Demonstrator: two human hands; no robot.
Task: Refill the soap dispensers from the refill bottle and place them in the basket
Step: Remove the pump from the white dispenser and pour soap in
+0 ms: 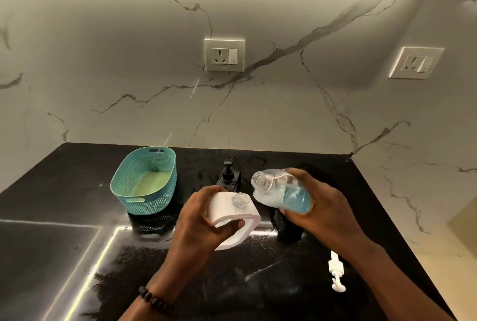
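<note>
Clearly the risk I see is spillage: the refill bottle (281, 193), gripped tilted in my right hand (320, 202) at centre frame, has its open neck just beside the narrow mouth of the white dispenser (233, 213), so a slight misalignment sends blue soap onto the black counter (64, 191). My left hand (204, 220) grips the white, cap-less dispenser, while the teal basket (144, 181) waits left of centre and the white pump (336, 274) lies at lower right.
</note>
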